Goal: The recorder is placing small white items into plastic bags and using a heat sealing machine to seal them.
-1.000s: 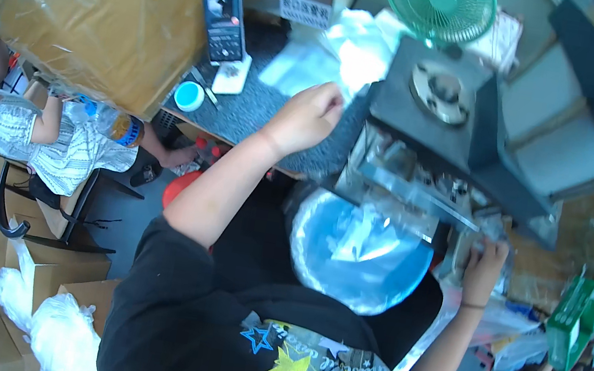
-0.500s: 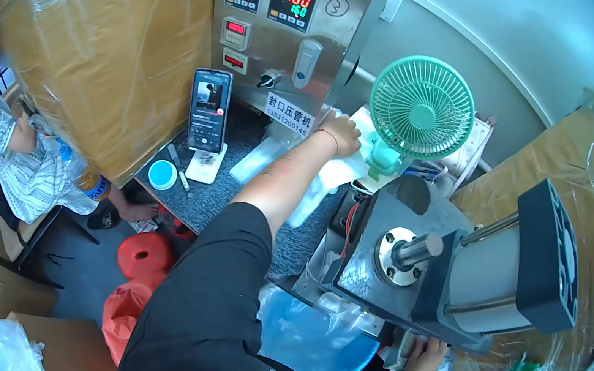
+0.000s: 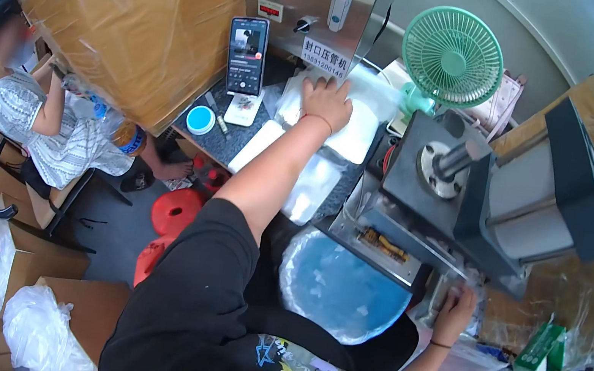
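Note:
My left hand (image 3: 326, 105) lies with fingers spread on a pile of clear plastic bags (image 3: 357, 131), below the steel control box. More clear bags (image 3: 313, 188) extend from the pile toward the desk's front edge. At the right, my right hand (image 3: 456, 311) is beside the base of the press machine (image 3: 436, 177), fingers curled at some clear plastic (image 3: 439, 290). What lies between those fingers is too small to make out. A blue bin (image 3: 343, 288) lined with clear plastic stands below the press, between my arms.
The control box (image 3: 316, 4) stands behind the desk, with a phone on a stand (image 3: 246, 55), a round blue-lidded tub (image 3: 200, 120) and a green fan (image 3: 452, 57) nearby. Large wrapped cartons (image 3: 137, 23) stand at the left. A person (image 3: 53, 118) sits beyond them. A green box (image 3: 538, 365) is far right.
The whole view has shifted. My left hand, closed near the control box before, now lies spread on the bags. More of the bag pile shows. My right hand remains beside the press.

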`<action>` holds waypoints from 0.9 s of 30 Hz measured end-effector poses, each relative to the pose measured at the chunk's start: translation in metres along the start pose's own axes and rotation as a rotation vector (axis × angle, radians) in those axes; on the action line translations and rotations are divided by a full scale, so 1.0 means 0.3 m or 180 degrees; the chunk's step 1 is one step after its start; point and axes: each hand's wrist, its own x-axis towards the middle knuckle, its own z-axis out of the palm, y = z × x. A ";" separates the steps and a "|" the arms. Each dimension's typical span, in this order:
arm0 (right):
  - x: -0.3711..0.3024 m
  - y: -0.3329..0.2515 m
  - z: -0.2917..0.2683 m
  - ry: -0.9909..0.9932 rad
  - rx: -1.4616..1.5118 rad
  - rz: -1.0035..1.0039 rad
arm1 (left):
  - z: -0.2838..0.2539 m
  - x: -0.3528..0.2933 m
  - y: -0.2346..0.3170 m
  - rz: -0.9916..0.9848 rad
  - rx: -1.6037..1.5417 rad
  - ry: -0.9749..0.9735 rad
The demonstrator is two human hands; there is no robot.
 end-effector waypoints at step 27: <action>-0.028 -0.017 0.003 0.0522 0.0066 -0.0114 | -0.240 -0.553 -0.179 0.1612 -0.0164 -0.0420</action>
